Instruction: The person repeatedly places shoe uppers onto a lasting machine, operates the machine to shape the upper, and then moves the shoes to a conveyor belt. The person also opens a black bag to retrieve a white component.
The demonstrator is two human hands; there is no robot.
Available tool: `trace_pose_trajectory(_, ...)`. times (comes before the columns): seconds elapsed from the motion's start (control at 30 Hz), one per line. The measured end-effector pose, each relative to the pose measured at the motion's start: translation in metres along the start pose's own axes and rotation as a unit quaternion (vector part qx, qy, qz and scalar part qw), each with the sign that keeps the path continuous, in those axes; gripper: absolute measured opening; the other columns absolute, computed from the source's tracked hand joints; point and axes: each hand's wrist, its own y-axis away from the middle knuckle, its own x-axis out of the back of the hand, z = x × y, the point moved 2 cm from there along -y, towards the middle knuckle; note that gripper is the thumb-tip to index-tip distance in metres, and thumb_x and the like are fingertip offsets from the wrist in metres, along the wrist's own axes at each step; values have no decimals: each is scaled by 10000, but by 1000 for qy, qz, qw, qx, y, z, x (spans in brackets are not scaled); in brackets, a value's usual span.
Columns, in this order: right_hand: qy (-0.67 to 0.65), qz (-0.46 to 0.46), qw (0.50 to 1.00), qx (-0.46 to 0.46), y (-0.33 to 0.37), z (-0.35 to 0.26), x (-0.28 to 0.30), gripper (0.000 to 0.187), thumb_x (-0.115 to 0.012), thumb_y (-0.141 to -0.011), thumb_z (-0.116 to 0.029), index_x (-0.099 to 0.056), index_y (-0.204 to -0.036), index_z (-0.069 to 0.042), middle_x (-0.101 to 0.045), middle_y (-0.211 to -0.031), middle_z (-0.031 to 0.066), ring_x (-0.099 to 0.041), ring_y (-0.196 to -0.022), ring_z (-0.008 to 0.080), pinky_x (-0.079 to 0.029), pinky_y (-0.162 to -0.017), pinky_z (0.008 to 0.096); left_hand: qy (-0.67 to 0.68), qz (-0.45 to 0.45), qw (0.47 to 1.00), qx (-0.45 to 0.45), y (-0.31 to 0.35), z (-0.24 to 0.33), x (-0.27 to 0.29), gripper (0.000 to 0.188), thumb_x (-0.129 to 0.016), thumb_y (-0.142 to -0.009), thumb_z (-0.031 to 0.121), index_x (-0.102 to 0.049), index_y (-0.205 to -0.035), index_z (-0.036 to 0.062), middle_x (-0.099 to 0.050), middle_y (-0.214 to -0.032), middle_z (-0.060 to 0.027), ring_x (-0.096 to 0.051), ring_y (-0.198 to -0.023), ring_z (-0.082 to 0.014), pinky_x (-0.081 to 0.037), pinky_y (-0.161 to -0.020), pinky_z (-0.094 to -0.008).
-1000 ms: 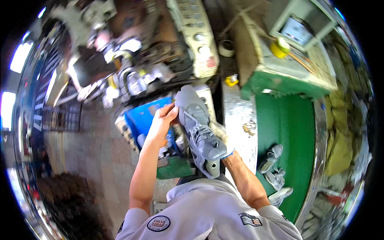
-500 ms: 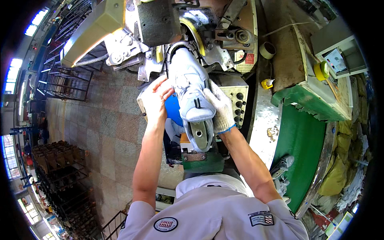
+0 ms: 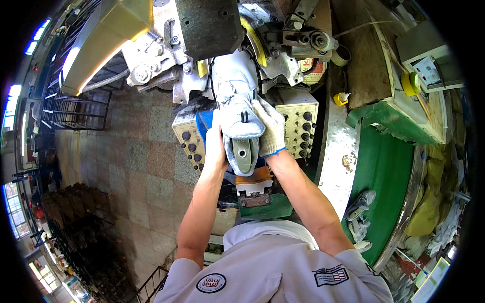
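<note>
A pale grey-white shoe upper (image 3: 237,96) sits on a greenish last (image 3: 243,156), whose end with a round hole shows at the heel. Its toe points away from me into a machine (image 3: 211,30), and the dark block there hides the tip. My bare left hand (image 3: 216,144) is closed against the left side of the heel, its fingers partly hidden by the shoe. On the opposite side, my right hand (image 3: 271,126) wears a white knit glove with a blue cuff edge and grips the upper. Between them, the shoe is held on both sides.
Control boxes with black knobs (image 3: 306,134) flank the shoe. A green conveyor belt (image 3: 381,177) on the right carries several grey shoes (image 3: 359,204). Rolls of tape (image 3: 410,84) rest by a worn bench. Dark racks (image 3: 76,217) stand on the tiled floor at left.
My left hand has closed in from beside the shoe onto its heel side. The shoe sits farther forward, its toe now hidden under the dark block. My right hand keeps its hold.
</note>
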Motion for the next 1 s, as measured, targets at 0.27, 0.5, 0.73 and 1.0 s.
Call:
trace_pose_trajectory(0.27,59,26,998,-18,-2,5,-1,349,-646,-996,-232,-685,-1172,67,-719,-1029,90,-627,-890,124,-523,-802,276,-33,-40,998,-25,-11,-5,5,565,-439,-1077,492,-663,-1212,-10,-703,-1063,-71,-650,-929,-140,-522,-825,-321)
trace_pose_trajectory(0.5,161,-6,985,68,3,23,4,255,-647,-971,-133,-684,-1183,3,-726,-1027,189,-707,-890,275,-559,-773,339,-66,-58,994,-70,-23,-16,15,581,-415,-1088,491,-685,-1173,-16,-705,-1021,-56,-618,-905,-123,-501,-831,-306)
trace_pose_trajectory(0.73,261,-13,943,206,0,32,3,371,-711,-857,-71,-663,-1225,-52,-714,-945,200,-711,-803,335,-565,-697,394,-205,-63,961,-173,-26,-9,17,546,-376,-1113,423,-703,-1087,-13,-709,-969,-46,-598,-871,-102,-491,-797,-295)
trace_pose_trajectory(1.0,60,10,998,-25,-4,14,1,342,-649,-984,-293,-714,-1003,42,-682,-844,44,-563,-749,120,-484,-695,296,-198,-60,946,-248,-22,-12,10,539,-380,-1115,410,-692,-948,3,-653,-829,-9,-543,-758,-93,-467,-682,-291)
